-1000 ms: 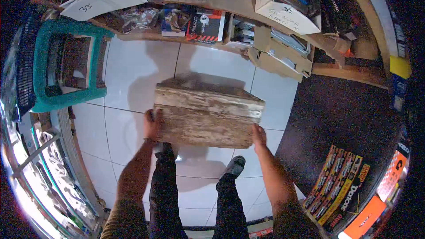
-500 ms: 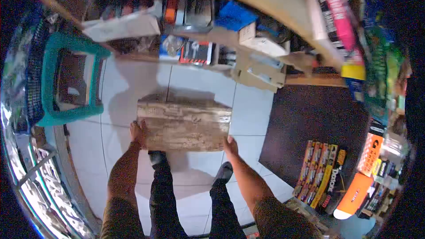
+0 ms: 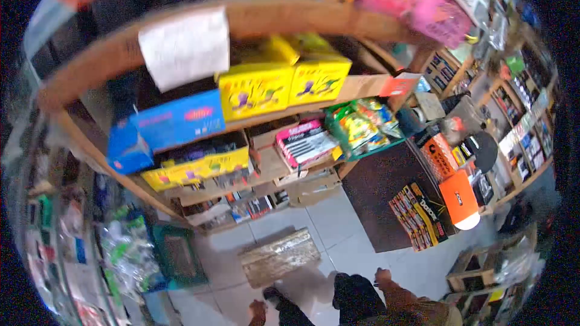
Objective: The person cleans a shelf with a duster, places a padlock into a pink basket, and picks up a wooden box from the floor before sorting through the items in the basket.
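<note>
A brown parcel-like box (image 3: 280, 258), its surface shiny and creased, lies flat on the floor in front of my feet. My left hand (image 3: 257, 311) hangs below its near left edge, apart from it and holding nothing. To the right of my knee, my right hand (image 3: 382, 277) is also empty and away from the box. Both hands look small and a little blurred; their fingers seem loosely bent and open.
Ahead stands a wooden shelf (image 3: 290, 21) with yellow boxes (image 3: 257, 92) and a blue box (image 3: 181, 119). A teal plastic stool (image 3: 196, 265) is at left. Several stacked packs (image 3: 417, 217) lie on a dark brown board (image 3: 374, 199) at right.
Both hands have let go of the box and drawn back from it. The box now rests on the floor. My view has lifted, showing more of the shelf.
</note>
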The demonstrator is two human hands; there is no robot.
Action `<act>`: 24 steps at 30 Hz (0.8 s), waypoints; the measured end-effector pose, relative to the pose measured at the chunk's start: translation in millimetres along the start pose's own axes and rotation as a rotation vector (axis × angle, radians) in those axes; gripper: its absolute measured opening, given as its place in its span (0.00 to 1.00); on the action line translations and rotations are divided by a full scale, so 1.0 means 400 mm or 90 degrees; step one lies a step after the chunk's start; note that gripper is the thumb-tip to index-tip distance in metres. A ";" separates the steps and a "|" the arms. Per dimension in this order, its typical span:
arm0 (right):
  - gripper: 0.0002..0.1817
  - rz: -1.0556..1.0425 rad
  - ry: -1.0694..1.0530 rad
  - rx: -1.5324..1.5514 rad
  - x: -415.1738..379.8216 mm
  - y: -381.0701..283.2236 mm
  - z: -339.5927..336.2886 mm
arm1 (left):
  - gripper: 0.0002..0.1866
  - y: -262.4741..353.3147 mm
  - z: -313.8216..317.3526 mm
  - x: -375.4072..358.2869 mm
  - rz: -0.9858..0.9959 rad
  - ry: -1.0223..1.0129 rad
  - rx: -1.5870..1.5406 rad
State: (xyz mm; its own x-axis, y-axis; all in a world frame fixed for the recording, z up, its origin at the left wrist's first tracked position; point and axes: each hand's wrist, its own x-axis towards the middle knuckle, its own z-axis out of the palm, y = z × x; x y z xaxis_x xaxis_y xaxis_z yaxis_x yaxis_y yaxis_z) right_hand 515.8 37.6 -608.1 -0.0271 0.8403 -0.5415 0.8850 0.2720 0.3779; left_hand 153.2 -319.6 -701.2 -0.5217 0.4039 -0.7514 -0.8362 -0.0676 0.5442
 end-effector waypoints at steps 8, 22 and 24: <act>0.08 -0.122 0.601 0.798 -0.232 -0.052 -0.822 | 0.07 0.427 0.171 -0.276 0.299 0.026 0.533; 0.11 -0.457 1.055 0.912 -0.434 0.142 -1.946 | 0.07 1.268 1.291 -0.842 0.958 -0.229 0.822; 0.13 -0.478 1.078 0.895 -0.454 0.166 -1.999 | 0.09 1.268 1.255 -0.870 0.824 -0.190 0.742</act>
State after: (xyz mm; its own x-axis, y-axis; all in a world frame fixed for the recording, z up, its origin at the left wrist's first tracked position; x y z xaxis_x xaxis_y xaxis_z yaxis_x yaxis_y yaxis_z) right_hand 207.9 278.0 115.7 0.0503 0.4830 0.8742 0.1787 0.8568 -0.4837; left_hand -4.3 -36.4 23.6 -0.5328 0.7697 0.3516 0.6634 0.1219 0.7383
